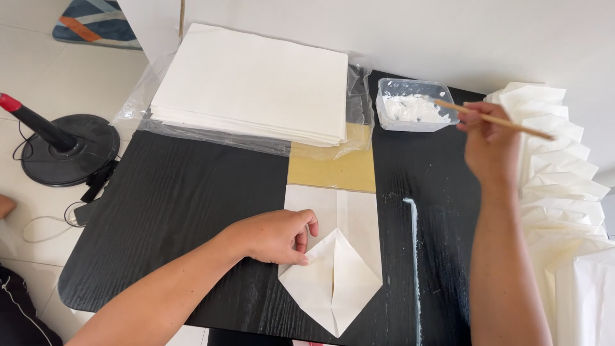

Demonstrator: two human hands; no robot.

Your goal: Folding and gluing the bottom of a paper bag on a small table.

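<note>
- Left hand (277, 237) lies loosely curled, knuckles up, on the left edge of the folded paper (336, 263); fingertips press the sheet, nothing gripped.
- Right hand (490, 146) is raised over the table's far right, closed round a thin wooden stick (493, 120); stick tip sits at the rim of the plastic tub (410, 106).
- Can't tell if the tip is in the white paste (413, 109) or just above it; hand covers the stick's mid part.
- Folded paper: white, long strip w/ near end folded to a point, two flaps meeting on a centre crease; lies mid-table, near edge, far end touching a tan card (333, 170).
- Black table (179, 198) w/ wood grain; a white paste streak (413, 256) runs just right of the paper.
- Paper stack (256, 83) on a clear plastic wrap sits at the far edge, left of the tub.
- Folded white pieces (557, 154), stacked in a zigzag row, at the right; cut off by the frame, so count unclear.
- Fan base (67, 150) on the floor at left, upper part out of view.
</note>
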